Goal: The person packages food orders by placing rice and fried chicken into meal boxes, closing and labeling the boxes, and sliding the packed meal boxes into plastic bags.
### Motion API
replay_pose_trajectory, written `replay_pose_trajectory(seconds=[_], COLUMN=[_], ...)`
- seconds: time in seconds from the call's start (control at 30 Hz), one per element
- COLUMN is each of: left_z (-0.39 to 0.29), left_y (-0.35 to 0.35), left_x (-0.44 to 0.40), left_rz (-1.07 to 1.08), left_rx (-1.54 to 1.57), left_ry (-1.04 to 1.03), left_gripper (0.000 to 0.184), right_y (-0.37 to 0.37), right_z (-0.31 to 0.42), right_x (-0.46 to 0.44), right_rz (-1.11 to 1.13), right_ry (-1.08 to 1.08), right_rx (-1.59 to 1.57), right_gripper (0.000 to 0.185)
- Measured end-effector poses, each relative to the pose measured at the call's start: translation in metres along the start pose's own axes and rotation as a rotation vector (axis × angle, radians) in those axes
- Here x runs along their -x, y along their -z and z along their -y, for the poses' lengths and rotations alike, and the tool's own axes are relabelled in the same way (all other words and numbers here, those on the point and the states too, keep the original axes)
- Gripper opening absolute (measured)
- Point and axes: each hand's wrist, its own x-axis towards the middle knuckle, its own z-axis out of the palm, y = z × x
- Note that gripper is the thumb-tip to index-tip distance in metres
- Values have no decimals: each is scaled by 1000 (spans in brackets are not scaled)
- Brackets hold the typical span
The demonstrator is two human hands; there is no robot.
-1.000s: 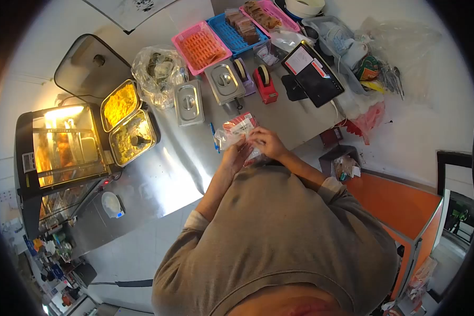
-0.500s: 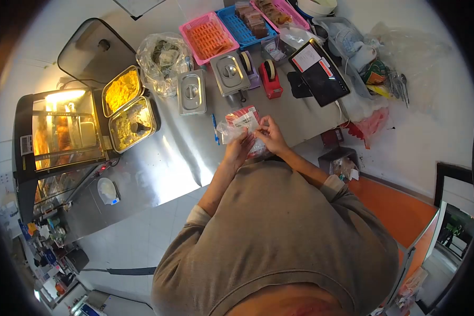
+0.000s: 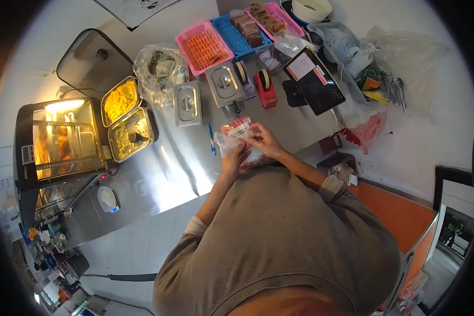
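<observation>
At the steel counter's near edge, my left hand (image 3: 234, 159) and my right hand (image 3: 266, 142) are close together over a clear plastic bag (image 3: 225, 146). The fingers of both hands are closed in a pinch on its plastic. A red pack with a white printed label (image 3: 239, 129) shows just beyond my fingertips, in or under the bag; I cannot tell which. My palms and fingers hide part of the bag. To the left of it lies a blue pen (image 3: 211, 139), touched by neither hand.
Beyond my hands stand lidded steel containers (image 3: 187, 104), a red tape dispenser (image 3: 266, 89) and a tablet (image 3: 315, 80). Pink (image 3: 204, 47) and blue baskets (image 3: 240, 37) line the back. At left are food trays (image 3: 131, 134), a lit warming cabinet (image 3: 63, 142) and a small scale (image 3: 108, 199).
The view has tilted, so the counter and its items appear slightly lower. Both hands stay at the bag, with only small finger shifts.
</observation>
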Motion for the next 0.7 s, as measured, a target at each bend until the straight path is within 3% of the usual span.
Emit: replay_pose_trajectory(seconds=[0.07, 0.13, 0.17, 0.23, 0.27, 0.37, 0.47, 0.53, 0.6, 0.63, 0.7], left_z=[-5, -16, -20, -27, -29, -16, -12, -7, 2, 4, 5], left_y=[-5, 8, 10, 1, -3, 2, -1, 0, 16, 20, 22], left_x=[7, 6, 4, 9, 11, -10, -6, -2, 1, 4, 8], left_rz=[30, 4, -3, -59, -94, -172, -251, -273, -276, -275, -236], left_rx=[-150, -662, -918, -1151, -1256, -1331, -1401, -1306, -1427, -1482, -1470], left_ry=[-99, -158, -194, -589, -794, -908, -895, -917, -682, -560, -595], left_gripper=[37, 34, 33, 28, 25, 24, 32, 40, 43, 44, 47], right_y=[-1, 2, 7, 11, 9, 25, 68, 86, 127, 138, 156], right_z=[-1, 7, 12, 27, 40, 24, -9, 68, 71, 67, 56], right_x=[0, -5, -8, -12, -13, -31, -58, -63, -78, -82, -92], right_rz=[19, 73, 110, 176, 63, -151, -504, -543, -382, -366, -336], right_ry=[-41, -157, -84, 55, 119, 406, 294, -310, -440, -416, -364], right_rx=[12, 17, 150, 415, 508, 717, 594, 1326, 1500, 1535, 1607], right_gripper=[31, 28, 23, 14, 8, 10, 36, 66, 84, 84, 85])
